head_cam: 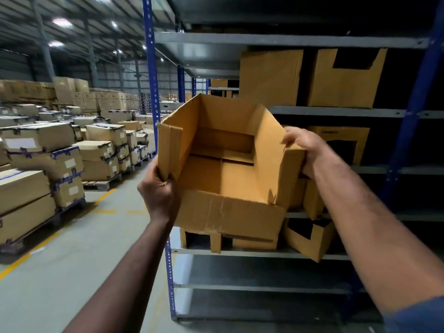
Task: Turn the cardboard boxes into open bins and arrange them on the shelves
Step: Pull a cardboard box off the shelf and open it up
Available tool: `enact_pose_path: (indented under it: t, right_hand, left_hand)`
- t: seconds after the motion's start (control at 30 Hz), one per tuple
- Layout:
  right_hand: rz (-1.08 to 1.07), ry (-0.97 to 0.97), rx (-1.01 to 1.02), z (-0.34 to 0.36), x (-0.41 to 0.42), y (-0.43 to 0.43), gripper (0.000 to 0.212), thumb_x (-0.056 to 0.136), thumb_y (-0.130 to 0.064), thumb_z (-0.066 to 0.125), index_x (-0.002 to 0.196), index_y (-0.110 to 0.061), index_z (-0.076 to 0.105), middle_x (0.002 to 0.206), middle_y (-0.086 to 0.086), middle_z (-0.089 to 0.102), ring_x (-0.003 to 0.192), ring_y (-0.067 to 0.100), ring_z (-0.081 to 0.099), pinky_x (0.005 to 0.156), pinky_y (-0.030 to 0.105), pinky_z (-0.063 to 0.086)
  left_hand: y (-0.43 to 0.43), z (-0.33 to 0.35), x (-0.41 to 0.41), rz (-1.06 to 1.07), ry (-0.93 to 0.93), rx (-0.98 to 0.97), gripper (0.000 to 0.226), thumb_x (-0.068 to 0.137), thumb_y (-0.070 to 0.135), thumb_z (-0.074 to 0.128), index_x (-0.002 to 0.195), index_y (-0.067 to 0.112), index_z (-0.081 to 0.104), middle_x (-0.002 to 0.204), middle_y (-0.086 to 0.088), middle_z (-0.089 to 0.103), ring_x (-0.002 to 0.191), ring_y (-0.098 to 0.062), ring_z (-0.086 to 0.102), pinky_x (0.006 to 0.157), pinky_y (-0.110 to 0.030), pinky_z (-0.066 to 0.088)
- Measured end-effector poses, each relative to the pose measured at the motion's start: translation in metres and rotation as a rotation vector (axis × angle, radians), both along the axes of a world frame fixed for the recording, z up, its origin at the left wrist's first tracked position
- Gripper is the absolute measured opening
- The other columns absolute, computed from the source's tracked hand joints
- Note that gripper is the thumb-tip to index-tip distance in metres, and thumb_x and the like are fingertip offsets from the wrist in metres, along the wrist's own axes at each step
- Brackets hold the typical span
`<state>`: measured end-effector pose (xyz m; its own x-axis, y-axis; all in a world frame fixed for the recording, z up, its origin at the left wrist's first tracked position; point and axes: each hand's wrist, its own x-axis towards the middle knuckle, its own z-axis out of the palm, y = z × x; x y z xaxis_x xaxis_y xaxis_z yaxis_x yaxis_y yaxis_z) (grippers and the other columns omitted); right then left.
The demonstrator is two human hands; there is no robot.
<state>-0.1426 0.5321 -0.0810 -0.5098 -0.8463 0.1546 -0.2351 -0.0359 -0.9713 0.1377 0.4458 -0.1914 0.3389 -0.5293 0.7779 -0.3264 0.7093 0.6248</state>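
Observation:
I hold an open cardboard bin (223, 179) in the air in front of the shelf rack (336, 112), tilted so its empty inside faces me. My left hand (159, 191) grips its near left corner, fingers curled over the folded flap. My right hand (305, 150) grips the top of its right wall. More cardboard bins with cut-out fronts stand on the shelves: two on the upper shelf (346, 78), one on the middle shelf (341, 143) and one tilted on the lower shelf (310, 239).
A blue upright post (151, 68) marks the rack's left edge. Left of it runs a grey aisle floor (72, 260) with yellow lines. Stacks of taped cartons on pallets (60, 159) fill the left side. The lowest shelves (264, 288) look bare.

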Motion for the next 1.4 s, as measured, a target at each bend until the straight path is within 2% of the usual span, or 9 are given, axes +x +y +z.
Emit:
enact_pose_path:
  t: [0.07, 0.17, 0.27, 0.4, 0.57, 0.67, 1.13, 1.27, 1.4]
  right_hand:
    - [0.194, -0.176, -0.273, -0.001, 0.016, 0.014, 0.052, 0.092, -0.048, 0.053, 0.124, -0.008, 0.062, 0.116, 0.02, 0.066, 0.102, 0.033, 0.062, 0.079, 0.041, 0.052]
    - [0.19, -0.027, -0.65, -0.02, 0.044, 0.021, 0.068, 0.095, -0.062, 0.04, 0.142, -0.013, 0.047, 0.126, 0.015, 0.061, 0.114, 0.028, 0.06, 0.092, 0.042, 0.05]
    - [-0.102, 0.241, -0.751, -0.038, 0.064, 0.024, 0.069, 0.089, -0.047, 0.063, 0.144, -0.012, 0.041, 0.109, -0.011, 0.061, 0.099, 0.001, 0.062, 0.082, 0.018, 0.052]
    - [-0.416, 0.056, -0.388, -0.047, 0.073, 0.02, 0.056, 0.085, -0.046, 0.073, 0.128, -0.015, 0.053, 0.104, -0.002, 0.064, 0.092, 0.014, 0.064, 0.059, 0.016, 0.043]
    - [-0.201, -0.379, -0.088, -0.071, 0.079, 0.01, 0.058, 0.081, -0.053, 0.073, 0.122, -0.014, 0.059, 0.107, 0.005, 0.067, 0.099, 0.023, 0.063, 0.093, 0.041, 0.051]
    - [-0.114, -0.577, -0.048, -0.065, 0.083, 0.006, 0.048, 0.078, -0.041, 0.08, 0.115, -0.017, 0.06, 0.1, 0.009, 0.07, 0.094, 0.03, 0.067, 0.089, 0.061, 0.053]
    - [-0.18, -0.286, -0.157, -0.001, 0.11, -0.034, 0.029, 0.09, -0.044, 0.063, 0.103, -0.019, 0.056, 0.1, 0.005, 0.067, 0.088, 0.02, 0.062, 0.082, 0.044, 0.056]
    - [-0.194, -0.256, -0.171, 0.019, 0.113, -0.062, 0.025, 0.09, -0.046, 0.062, 0.097, -0.024, 0.052, 0.098, 0.004, 0.067, 0.086, 0.019, 0.062, 0.062, 0.035, 0.052]
    - [-0.215, -0.212, -0.146, 0.031, 0.105, -0.095, 0.043, 0.084, -0.051, 0.061, 0.115, -0.021, 0.054, 0.107, 0.006, 0.067, 0.096, 0.025, 0.062, 0.079, 0.046, 0.057]
  left_hand:
    - [-0.008, 0.019, 0.001, 0.009, 0.06, -0.024, 0.025, 0.079, 0.002, 0.047, 0.095, -0.005, 0.065, 0.068, -0.008, 0.055, 0.06, -0.01, 0.041, 0.052, -0.024, 0.031]
    - [-0.014, 0.042, 0.004, 0.038, 0.167, -0.063, 0.029, 0.079, 0.002, 0.043, 0.095, -0.001, 0.067, 0.075, -0.005, 0.06, 0.065, -0.019, 0.051, 0.052, -0.009, 0.034]
    - [-0.012, 0.059, 0.004, 0.049, 0.203, -0.12, 0.03, 0.076, -0.001, 0.042, 0.092, -0.004, 0.067, 0.071, -0.006, 0.058, 0.06, -0.011, 0.045, 0.051, -0.01, 0.03]
    - [-0.012, 0.076, -0.003, 0.014, 0.177, -0.185, 0.041, 0.074, -0.008, 0.044, 0.105, -0.004, 0.07, 0.073, 0.0, 0.061, 0.059, -0.004, 0.047, 0.051, -0.008, 0.035]
    - [-0.017, 0.083, -0.006, -0.061, 0.209, -0.188, 0.045, 0.07, -0.005, 0.045, 0.107, -0.004, 0.071, 0.076, 0.0, 0.062, 0.061, 0.0, 0.049, 0.054, -0.005, 0.036]
    - [-0.023, 0.083, -0.003, -0.085, 0.199, -0.202, 0.054, 0.066, 0.004, 0.045, 0.113, -0.001, 0.072, 0.083, -0.009, 0.072, 0.065, -0.001, 0.053, 0.056, -0.01, 0.04]
    - [-0.069, 0.129, 0.031, -0.093, 0.262, -0.22, 0.041, 0.07, -0.005, 0.045, 0.103, -0.006, 0.069, 0.082, -0.012, 0.068, 0.068, -0.006, 0.05, 0.059, -0.014, 0.046]
    - [-0.101, 0.142, 0.036, -0.085, 0.244, -0.211, 0.043, 0.078, 0.014, 0.043, 0.111, -0.001, 0.067, 0.095, -0.014, 0.073, 0.082, -0.022, 0.066, 0.071, -0.038, 0.06]
    - [-0.122, 0.154, 0.028, -0.087, 0.241, -0.176, 0.043, 0.081, 0.015, 0.044, 0.116, 0.006, 0.068, 0.096, -0.002, 0.072, 0.081, -0.017, 0.065, 0.075, -0.034, 0.06]
